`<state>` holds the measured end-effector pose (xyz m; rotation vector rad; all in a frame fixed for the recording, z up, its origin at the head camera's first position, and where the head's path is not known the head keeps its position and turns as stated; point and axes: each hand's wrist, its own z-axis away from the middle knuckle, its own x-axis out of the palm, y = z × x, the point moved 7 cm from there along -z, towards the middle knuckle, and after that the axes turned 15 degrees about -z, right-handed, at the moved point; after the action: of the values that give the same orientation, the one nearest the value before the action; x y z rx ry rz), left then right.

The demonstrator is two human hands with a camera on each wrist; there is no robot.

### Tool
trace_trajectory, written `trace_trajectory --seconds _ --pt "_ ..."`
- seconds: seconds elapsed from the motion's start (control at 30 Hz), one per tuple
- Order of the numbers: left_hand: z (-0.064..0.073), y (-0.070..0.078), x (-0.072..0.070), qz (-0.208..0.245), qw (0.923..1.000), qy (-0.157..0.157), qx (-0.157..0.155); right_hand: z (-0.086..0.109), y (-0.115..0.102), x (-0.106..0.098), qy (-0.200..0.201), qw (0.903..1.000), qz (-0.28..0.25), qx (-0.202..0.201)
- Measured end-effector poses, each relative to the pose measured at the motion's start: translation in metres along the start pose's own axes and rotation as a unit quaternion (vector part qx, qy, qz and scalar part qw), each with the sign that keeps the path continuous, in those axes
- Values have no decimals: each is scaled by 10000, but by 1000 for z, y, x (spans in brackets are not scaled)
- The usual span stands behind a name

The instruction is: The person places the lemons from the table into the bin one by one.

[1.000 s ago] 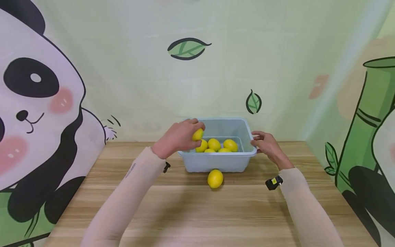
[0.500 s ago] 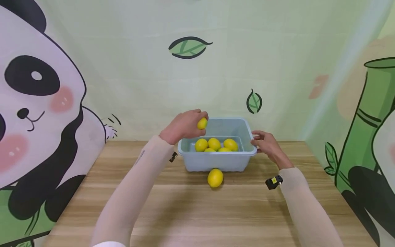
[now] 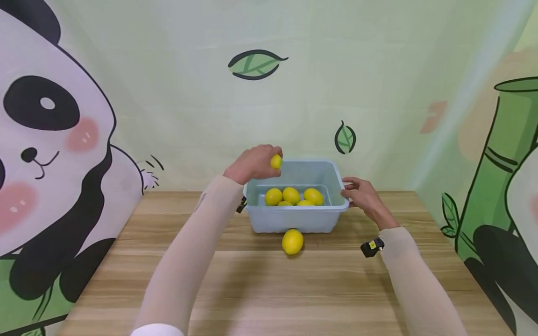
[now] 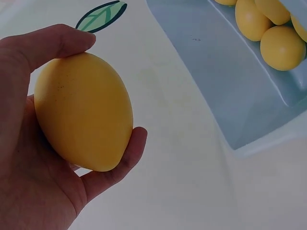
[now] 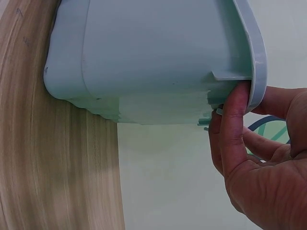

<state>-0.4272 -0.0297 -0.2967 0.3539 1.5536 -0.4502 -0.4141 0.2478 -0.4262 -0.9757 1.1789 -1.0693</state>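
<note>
My left hand (image 3: 257,163) holds a yellow lemon (image 4: 84,112) above the left back part of a light blue plastic bin (image 3: 294,219). In the left wrist view the thumb and fingers curl round the fruit. Several lemons (image 3: 291,195) lie on the bin's floor. At the bin's right side, my right hand (image 3: 364,198) grips the rim (image 5: 258,52), fingers under its lip and thumb on the other side. One more lemon (image 3: 292,241) sits on the table just in front of the bin.
The bin stands on a wood-grain table (image 3: 269,289) near its back edge. Behind rises a pale green backdrop (image 3: 189,93) with printed leaves. A printed panda (image 3: 54,107) fills the left side and bamboo (image 3: 483,186) the right.
My left hand has lifted the lemon up from low over the left front of the bin, moving slightly right and back. My right hand has stayed at the rim.
</note>
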Motion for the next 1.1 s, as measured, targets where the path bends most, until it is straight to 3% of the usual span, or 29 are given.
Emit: trace_trajectory --seconds 0.4,0.8,1.1 --pt "-22 -10 8 181 9988 -320 -336 0 0 -1 18 10000 24 26" --pt "-30 -17 20 409 9952 -703 -551 -2 0 -1 4 10000 -40 31" --pt "-32 -25 35 740 9882 -1063 -821 -1 1 -1 0 10000 -70 30"
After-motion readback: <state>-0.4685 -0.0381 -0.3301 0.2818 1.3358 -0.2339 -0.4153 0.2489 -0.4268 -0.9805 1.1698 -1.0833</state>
